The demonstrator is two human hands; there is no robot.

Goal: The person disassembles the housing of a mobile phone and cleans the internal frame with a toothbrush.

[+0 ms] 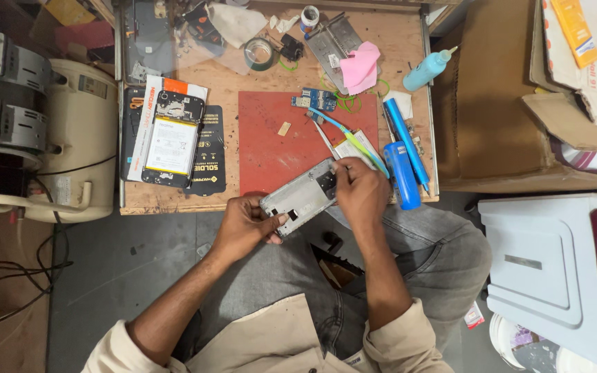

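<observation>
While both hands work at the table's near edge, this is how things lie:

Left hand fingers: the left hand (243, 224) is closed round the lower end of a silver phone frame (300, 197), thumb on top.
Right hand fingers: the right hand (359, 190) pinches a thin pair of tweezers (326, 140) against the frame's upper end.
Phone frame: tilted, held just over the edge of the red mat (271, 148).
Beside the right hand: a green-and-blue toothbrush (350, 138) and two blue tools (402, 169).
Further left: an opened phone (173, 141), its white battery showing, lying on flat packets.
Back of the wooden table (222, 83): a pink cloth (359, 67), a tape roll (260, 53), a turquoise bottle (426, 69).
</observation>
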